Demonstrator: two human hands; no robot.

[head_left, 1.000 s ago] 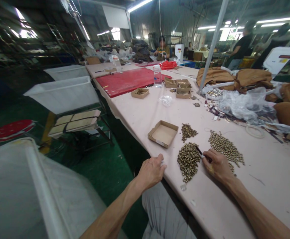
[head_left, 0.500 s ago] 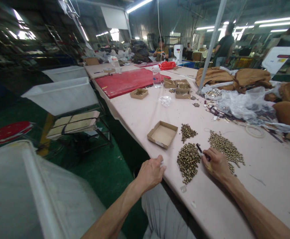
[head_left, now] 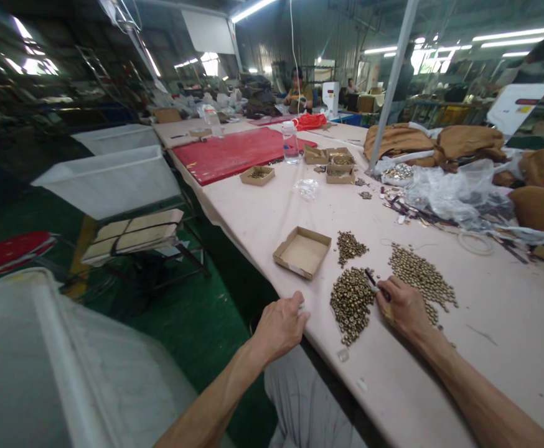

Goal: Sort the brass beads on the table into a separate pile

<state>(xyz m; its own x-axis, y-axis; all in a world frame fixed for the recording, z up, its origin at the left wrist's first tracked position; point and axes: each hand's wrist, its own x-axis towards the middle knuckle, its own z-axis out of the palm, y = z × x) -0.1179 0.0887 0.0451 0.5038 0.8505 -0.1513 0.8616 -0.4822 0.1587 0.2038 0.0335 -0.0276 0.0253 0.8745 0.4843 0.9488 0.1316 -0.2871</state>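
My right hand (head_left: pixel 403 305) rests on the pale table (head_left: pixel 272 218), fingers closed round a thin dark stick-like tool (head_left: pixel 371 281) whose tip lies at the edge of a pile of small brass rings (head_left: pixel 351 301). A wider spread of the same rings (head_left: pixel 421 281) lies just right of that hand, and a smaller heap (head_left: pixel 349 244) sits behind. My left hand (head_left: pixel 280 323) grips the table's near edge, fingers curled, possibly pinching something small and white. An empty shallow cardboard box (head_left: pixel 302 251) stands just beyond it.
Farther along the table are a red mat (head_left: pixel 234 154), a clear water bottle (head_left: pixel 291 142), several small cardboard boxes (head_left: pixel 340 173), crumpled clear plastic (head_left: pixel 459 193) and brown garments (head_left: pixel 440 142). A metal post (head_left: pixel 390 87) rises from the table. White bins (head_left: pixel 108 180) stand left. A person (head_left: pixel 297 92) sits far back.
Both hands have stayed where they were; only the view has drifted slightly. A person walking in the right background has passed behind the post.
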